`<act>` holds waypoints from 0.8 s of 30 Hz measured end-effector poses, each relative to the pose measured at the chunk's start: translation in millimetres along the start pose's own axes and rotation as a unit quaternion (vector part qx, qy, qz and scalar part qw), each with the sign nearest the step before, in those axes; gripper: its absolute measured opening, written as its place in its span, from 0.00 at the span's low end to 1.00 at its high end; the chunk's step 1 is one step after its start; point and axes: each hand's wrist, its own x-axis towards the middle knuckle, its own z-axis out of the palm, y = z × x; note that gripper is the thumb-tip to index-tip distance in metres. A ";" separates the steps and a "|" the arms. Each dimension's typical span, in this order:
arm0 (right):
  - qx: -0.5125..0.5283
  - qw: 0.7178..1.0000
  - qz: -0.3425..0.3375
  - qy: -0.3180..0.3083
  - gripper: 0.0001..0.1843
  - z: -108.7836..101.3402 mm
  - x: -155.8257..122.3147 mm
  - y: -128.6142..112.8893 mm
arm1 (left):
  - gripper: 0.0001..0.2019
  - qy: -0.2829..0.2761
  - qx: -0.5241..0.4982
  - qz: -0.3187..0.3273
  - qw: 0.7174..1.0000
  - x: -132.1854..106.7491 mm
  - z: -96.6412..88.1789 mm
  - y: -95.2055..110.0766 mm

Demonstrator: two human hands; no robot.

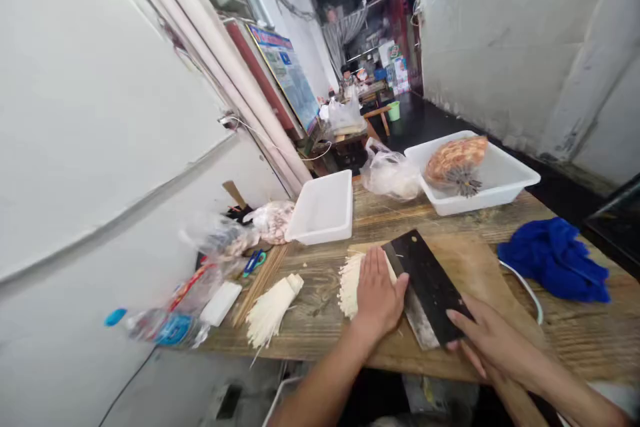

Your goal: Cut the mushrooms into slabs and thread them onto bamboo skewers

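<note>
Enoki mushrooms (274,308) show as two pale bunches, one on the table (320,300) left of both hands, the other under the left hand. Leftmost, well apart from the left hand, lies one clear bottle (173,328) on its side, with one blue cap and one blue label whose lettering is too blurred to read. Next comes one white box (221,303), then one bundle of thin sticks (263,281), with one blue-and-green tool (255,263) just beside it. Beyond these stands the first of two white trays (324,210), farther out than the left hand.

The left hand (379,293) lies flat on the second bunch, fingers straight and together, gripping nothing. Just right of its fingers is one dark cleaver (425,287), over the single wooden cutting board (470,267); the right hand (483,333) grasps its near end.

Ahead of the hands sits one knotted plastic bag (393,173); right of that, the second tray holds one bundle of skewered food (457,161). Rightmost, beyond the right hand, rests one crumpled blue cloth (555,260). One blue poster (285,73), far ahead and left of the hands, carries print too small to read.
</note>
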 end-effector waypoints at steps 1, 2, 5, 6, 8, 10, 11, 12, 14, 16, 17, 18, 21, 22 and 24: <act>0.000 1.000 -0.006 0.002 0.26 2.7 11.8 -5.6 | 0.37 0.002 -0.004 -0.007 1.000 1.6 -0.3 0.1; 0.000 1.000 -0.010 0.004 0.26 5.1 22.3 -10.7 | 0.37 0.004 -0.008 -0.012 1.000 3.0 -0.7 0.2; -0.001 1.000 -0.014 0.007 0.27 8.0 36.5 -18.2 | 0.37 0.007 -0.021 -0.022 1.000 5.4 -2.8 0.4; -0.002 1.000 -0.013 0.005 0.27 7.6 34.1 -17.4 | 0.38 0.007 -0.025 -0.024 0.999 5.3 -3.6 0.3; -0.006 1.000 -0.003 0.001 0.27 5.5 21.9 -11.9 | 0.38 0.004 -0.034 -0.020 0.999 3.8 -5.1 0.1; -0.009 1.000 0.011 -0.001 0.27 3.6 9.1 -5.6 | 0.38 0.001 -0.043 -0.009 0.999 1.9 -6.0 -0.1; -0.010 1.000 0.015 -0.002 0.26 3.4 6.1 -3.8 | 0.38 -0.001 -0.048 -0.006 0.999 1.3 -6.4 -0.2; -0.010 1.000 0.015 -0.002 0.26 3.9 6.6 -3.7 | 0.38 -0.003 -0.052 -0.006 0.999 1.1 -6.7 -0.3; -0.010 1.000 0.004 0.000 0.26 7.2 17.4 -8.3 | 0.39 -0.003 -0.060 -0.015 0.998 2.4 -7.5 -0.3; -0.009 1.000 -0.010 0.002 0.26 12.0 33.6 -16.6 | 0.40 -0.007 -0.068 -0.030 0.997 4.8 -8.9 0.3; -0.010 1.000 -0.014 0.004 0.26 14.5 39.7 -20.5 | 0.40 -0.010 -0.072 -0.036 0.997 5.8 -9.8 0.7; -0.011 1.000 -0.017 0.006 0.26 17.0 42.5 -23.2 | 0.40 -0.013 -0.075 -0.041 0.996 6.4 -10.7 1.2; -0.023 1.000 -0.014 0.007 0.27 23.8 30.4 -20.8 | 0.40 -0.018 -0.084 -0.046 0.995 4.2 -13.0 2.5; -0.030 1.000 -0.010 0.003 0.26 25.0 22.9 -16.7 | 0.41 -0.020 -0.091 -0.040 0.995 2.7 -13.5 2.7; -0.043 0.999 -0.005 -0.006 0.25 25.1 12.9 -6.7 | 0.43 -0.023 -0.111 -0.026 0.993 0.4 -14.5 2.9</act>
